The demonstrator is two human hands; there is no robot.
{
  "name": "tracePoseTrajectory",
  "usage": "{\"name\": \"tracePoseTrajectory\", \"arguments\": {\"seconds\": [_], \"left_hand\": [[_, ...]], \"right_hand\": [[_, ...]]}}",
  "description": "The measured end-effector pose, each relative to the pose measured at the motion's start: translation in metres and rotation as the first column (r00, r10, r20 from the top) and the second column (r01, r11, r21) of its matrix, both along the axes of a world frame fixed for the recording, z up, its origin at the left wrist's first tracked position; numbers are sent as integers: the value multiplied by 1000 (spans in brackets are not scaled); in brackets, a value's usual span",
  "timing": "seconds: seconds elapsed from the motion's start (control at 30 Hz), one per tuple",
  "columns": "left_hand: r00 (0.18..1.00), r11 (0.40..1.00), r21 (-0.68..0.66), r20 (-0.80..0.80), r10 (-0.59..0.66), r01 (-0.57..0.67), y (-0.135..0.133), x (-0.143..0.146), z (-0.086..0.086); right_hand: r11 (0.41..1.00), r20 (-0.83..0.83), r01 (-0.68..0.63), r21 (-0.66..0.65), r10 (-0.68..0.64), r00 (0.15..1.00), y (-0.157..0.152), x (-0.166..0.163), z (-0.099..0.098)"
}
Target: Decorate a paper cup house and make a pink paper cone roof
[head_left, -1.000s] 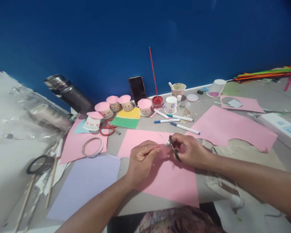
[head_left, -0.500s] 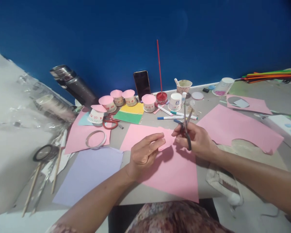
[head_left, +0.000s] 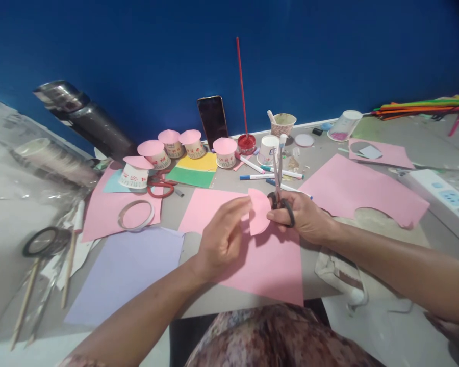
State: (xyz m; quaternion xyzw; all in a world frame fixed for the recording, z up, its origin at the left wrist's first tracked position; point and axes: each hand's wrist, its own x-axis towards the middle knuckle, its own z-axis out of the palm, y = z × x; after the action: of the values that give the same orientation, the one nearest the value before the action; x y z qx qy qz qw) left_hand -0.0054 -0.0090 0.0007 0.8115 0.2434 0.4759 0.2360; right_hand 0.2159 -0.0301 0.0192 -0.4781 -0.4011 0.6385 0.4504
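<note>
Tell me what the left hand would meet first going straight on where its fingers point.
Most likely the half-round pink paper piece, just ahead of the left hand; whether they touch is hard to tell.

The right hand [head_left: 309,216] hides part of the black-handled metal scissors [head_left: 278,189]; whether the left hand [head_left: 222,235] touches the curved pink paper piece [head_left: 259,211] is unclear. The right edge crops the green-and-orange stick bundle [head_left: 424,108]; the left edge crops the blurry clear plastic bag [head_left: 5,158].
</note>
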Motion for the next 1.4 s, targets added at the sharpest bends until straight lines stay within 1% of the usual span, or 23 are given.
{"name": "tracePoseTrajectory", "arguments": {"seconds": [0.03,0.07,0.1,0.13,0.17,0.2,0.23,0.27,0.33,0.4,0.43,0.47,0.53,0.6,0.63,0.67,0.7,0.83,0.93,1.0,1.1,1.3,1.4], "left_hand": [[998,983,-184,61,25,-13,-1,1,4],[993,921,-389,110,42,4,-2,3,7],[989,811,-583,142,48,44,-2,3,11],[987,671,-736,155,38,89,-2,4,14],[988,530,-839,154,12,124,-1,5,16],[989,412,-900,150,-19,144,0,6,18],[988,327,-932,148,-48,156,0,6,18],[985,262,-950,152,-77,167,1,6,18],[972,164,-963,193,-131,213,0,7,15],[959,95,-962,241,-151,257,-1,8,13],[957,78,-961,255,-141,267,-2,9,12],[958,78,-959,265,-107,274,-3,10,12],[955,121,-950,294,35,288,-4,13,14],[916,185,-933,344,205,309,-3,16,19],[890,204,-925,369,268,322,-2,17,21],[868,209,-919,387,310,335,-1,18,24],[852,201,-916,398,339,348,0,18,25],[803,174,-901,434,409,398,3,19,27],[772,157,-884,462,436,440,4,19,25],[751,140,-875,472,462,463,4,19,24],[731,130,-871,472,492,474,5,20,25],[689,120,-876,445,572,467,6,23,28],[683,114,-873,446,578,473,7,23,27]], "right_hand": [[1000,8,5,-4,-5,1000,-1,0,2],[1000,21,0,-9,0,1000,-1,0,3],[1000,39,-12,-13,13,999,-2,0,4],[999,59,-30,-15,31,998,-2,-1,5],[999,78,-49,-17,50,996,-3,-1,6],[998,92,-64,-20,65,994,-3,-2,6],[997,99,-71,-23,73,992,-3,-2,6],[997,97,-68,-27,71,993,-3,-3,6],[999,71,-41,-31,43,997,-1,-4,5],[1000,44,-9,-24,10,999,0,-6,2],[1000,34,2,-19,-1,999,1,-6,1],[1000,28,8,-15,-8,1000,1,-6,0],[1000,23,-1,-17,1,1000,1,-6,-4],[999,18,-37,-17,38,999,-1,-5,-8],[998,14,-68,-9,68,998,-2,-5,-10],[996,11,-93,12,93,996,-4,-5,-12],[992,7,-126,29,126,992,-6,-6,-14],[957,46,-283,68,281,959,-12,-12,-20],[938,50,-341,55,339,940,-16,-19,-26],[936,40,-351,41,349,936,-17,-22,-29],[935,30,-356,9,355,934,-18,-26,-31],[936,50,-350,-41,352,935,-17,-31,-27],[938,53,-337,-77,341,939,-16,-33,-26]]}}
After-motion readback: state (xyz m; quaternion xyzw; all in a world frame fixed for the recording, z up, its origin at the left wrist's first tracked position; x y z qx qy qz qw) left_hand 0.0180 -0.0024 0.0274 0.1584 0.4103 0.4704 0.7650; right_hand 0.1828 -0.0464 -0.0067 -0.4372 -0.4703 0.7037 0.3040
